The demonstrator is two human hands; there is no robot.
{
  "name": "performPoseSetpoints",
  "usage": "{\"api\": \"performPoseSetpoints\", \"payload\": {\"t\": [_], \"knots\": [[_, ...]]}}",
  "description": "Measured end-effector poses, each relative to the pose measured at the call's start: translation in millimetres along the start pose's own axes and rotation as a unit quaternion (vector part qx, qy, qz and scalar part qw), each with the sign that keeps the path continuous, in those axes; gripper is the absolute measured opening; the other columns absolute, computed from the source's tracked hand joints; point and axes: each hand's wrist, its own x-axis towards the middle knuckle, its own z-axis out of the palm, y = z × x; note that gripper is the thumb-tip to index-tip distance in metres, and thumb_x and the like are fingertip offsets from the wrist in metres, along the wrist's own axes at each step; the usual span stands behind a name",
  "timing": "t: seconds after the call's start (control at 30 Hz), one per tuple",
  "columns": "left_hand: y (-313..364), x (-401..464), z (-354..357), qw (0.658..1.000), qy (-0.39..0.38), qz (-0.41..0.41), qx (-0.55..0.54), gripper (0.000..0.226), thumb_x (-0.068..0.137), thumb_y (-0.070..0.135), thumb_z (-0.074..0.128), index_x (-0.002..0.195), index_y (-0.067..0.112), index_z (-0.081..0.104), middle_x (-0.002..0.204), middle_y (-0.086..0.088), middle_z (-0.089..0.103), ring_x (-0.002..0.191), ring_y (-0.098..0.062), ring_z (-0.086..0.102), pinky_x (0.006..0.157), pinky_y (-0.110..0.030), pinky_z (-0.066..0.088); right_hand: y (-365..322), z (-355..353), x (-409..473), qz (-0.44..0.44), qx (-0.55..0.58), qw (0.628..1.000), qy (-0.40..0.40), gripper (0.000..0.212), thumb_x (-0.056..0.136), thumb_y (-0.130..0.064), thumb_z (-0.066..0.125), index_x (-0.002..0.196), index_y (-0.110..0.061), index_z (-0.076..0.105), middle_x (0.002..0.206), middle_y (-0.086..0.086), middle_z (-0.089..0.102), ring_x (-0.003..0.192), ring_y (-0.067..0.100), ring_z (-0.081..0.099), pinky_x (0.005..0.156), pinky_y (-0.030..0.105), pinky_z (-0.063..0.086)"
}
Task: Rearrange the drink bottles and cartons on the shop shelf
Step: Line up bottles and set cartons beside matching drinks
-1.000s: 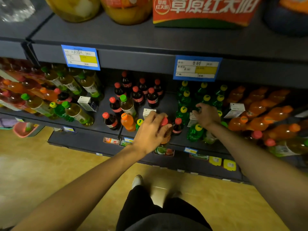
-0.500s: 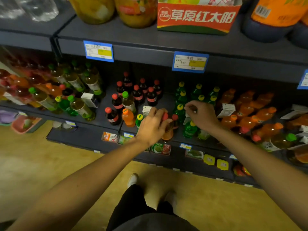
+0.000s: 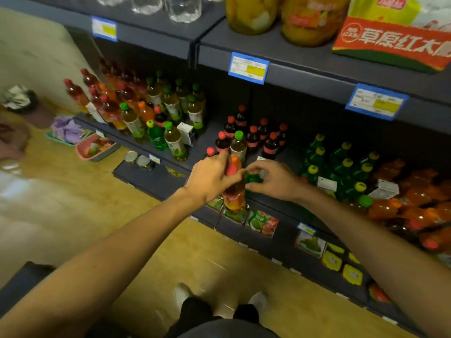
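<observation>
Right hand (image 3: 273, 180) moved in beside left hand (image 3: 211, 178), left grip around red-capped bottle (image 3: 233, 193), right pinching green bottle (image 3: 253, 178)

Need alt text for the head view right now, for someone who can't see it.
Seen from above, the left hand grips a red-capped amber bottle by its neck at the shelf edge, while the right hand pinches a green bottle beside it. Cola bottles stand behind, green bottles with yellow caps to the right.
</observation>
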Motion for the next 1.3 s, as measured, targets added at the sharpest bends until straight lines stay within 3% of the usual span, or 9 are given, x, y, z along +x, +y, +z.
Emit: {"api": "performPoseSetpoints", "payload": {"t": [0.27, 0.37, 0.43, 0.53, 0.77, 0.93, 1.07, 1.17, 1.3], "knots": [[-82.6, -21.6, -69.6, 0.994, 0.078, -0.071, 0.014, 0.040, 0.081, 0.048, 0.065, 0.081, 0.014, 0.043, 0.074, -0.011, 0.062, 0.074, -0.036, 0.059, 0.056, -0.033, 0.032, -89.4, 57.1, 67.3, -0.053, 0.000, 0.996, -0.065, 0.061, 0.071, -0.024, 0.082, 0.125, -0.017, 0.055, 0.110, -0.005, 0.057, 0.104, 0.008, 0.054, 0.087, 0.025, 0.049], [-118.6, -29.9, -96.0, 0.991, 0.112, -0.078, 0.016, 0.043, 0.079, 0.052, 0.062, 0.080, 0.011, 0.049, 0.068, -0.010, 0.061, 0.068, -0.035, 0.060, 0.052, -0.032, 0.033, -120.0, 89.6, 90.2, -0.065, -0.004, 0.995, -0.078, 0.080, 0.062, -0.048, 0.082, 0.130, -0.027, 0.048, 0.119, -0.007, 0.057, 0.111, 0.008, 0.054, 0.094, 0.034, 0.049], [-143.5, -36.4, -115.3, 0.987, 0.136, -0.083, 0.012, 0.042, 0.075, 0.053, 0.056, 0.075, 0.012, 0.047, 0.058, -0.005, 0.053, 0.062, -0.033, 0.058, 0.049, -0.032, 0.033, -142.5, 112.5, 106.2, -0.073, 0.014, 0.994, -0.086, 0.086, 0.061, -0.051, 0.082, 0.134, -0.031, 0.042, 0.126, -0.010, 0.057, 0.116, 0.005, 0.053, 0.097, 0.036, 0.048], [-182.1, -49.6, -143.4, 0.980, 0.175, -0.100, 0.004, 0.038, 0.074, 0.050, 0.057, 0.069, 0.017, 0.039, 0.049, 0.005, 0.037, 0.051, -0.028, 0.051, 0.047, -0.030, 0.026, -180.5, 145.5, 131.5, -0.096, 0.015, 0.993, -0.065, 0.084, 0.060, -0.059, 0.078, 0.132, -0.037, 0.039, 0.125, -0.015, 0.058, 0.117, 0.005, 0.053, 0.095, 0.035, 0.048], [-268.2, -89.0, -189.3, 0.951, 0.237, -0.197, -0.012, 0.038, 0.077, 0.044, 0.062, 0.064, 0.019, 0.037, 0.051, -0.002, 0.048, 0.051, -0.023, 0.044, 0.048, -0.031, 0.025, -257.4, 228.8, 185.5, -0.147, 0.004, 0.989, -0.031, 0.070, 0.061, -0.060, 0.075, 0.119, -0.033, 0.046, 0.103, -0.009, 0.065, 0.099, 0.010, 0.061, 0.080, 0.034, 0.052], [-323.4, -100.0, -212.3, 0.926, 0.287, -0.243, -0.042, 0.037, 0.089, 0.040, 0.054, 0.064, 0.013, 0.050, 0.056, -0.003, 0.057, 0.060, -0.030, 0.058, 0.052, -0.039, 0.044, -275.5, 266.9, 221.2, -0.173, 0.037, 0.982, -0.067, 0.062, 0.064, -0.044, 0.080, 0.117, -0.027, 0.052, 0.094, -0.009, 0.066, 0.086, 0.008, 0.063, 0.071, 0.026, 0.050], [-374.6, -105.4, -218.0, 0.920, 0.273, -0.278, -0.039, 0.037, 0.087, 0.048, 0.045, 0.065, 0.018, 0.049, 0.060, -0.004, 0.060, 0.064, -0.032, 0.061, 0.055, -0.041, 0.048, -281.1, 284.5, 261.3, -0.149, 0.036, 0.987, -0.045, 0.061, 0.061, -0.055, 0.073, 0.111, -0.025, 0.055, 0.088, -0.005, 0.067, 0.081, 0.014, 0.064, 0.069, 0.038, 0.053], [-412.3, -98.0, -221.7, 0.922, 0.261, -0.283, -0.036, 0.036, 0.087, 0.046, 0.045, 0.066, 0.017, 0.050, 0.058, -0.003, 0.059, 0.064, -0.032, 0.060, 0.056, -0.042, 0.049, -292.9, 286.6, 301.2, -0.131, 0.049, 0.990, -0.016, 0.051, 0.062, -0.053, 0.073, 0.100, -0.024, 0.055, 0.081, -0.008, 0.064, 0.074, 0.011, 0.062, 0.063, 0.029, 0.052], [-459.2, -62.7, -236.4, 0.927, 0.233, -0.293, -0.029, 0.031, 0.089, 0.039, 0.050, 0.065, 0.019, 0.050, 0.060, -0.001, 0.060, 0.062, -0.028, 0.059, 0.055, -0.039, 0.049, -308.3, 284.1, 361.2, -0.113, 0.073, 0.990, 0.034, 0.044, 0.067, -0.032, 0.079, 0.101, -0.025, 0.051, 0.082, -0.015, 0.055, 0.073, 0.002, 0.056, 0.064, 0.020, 0.046]]}}
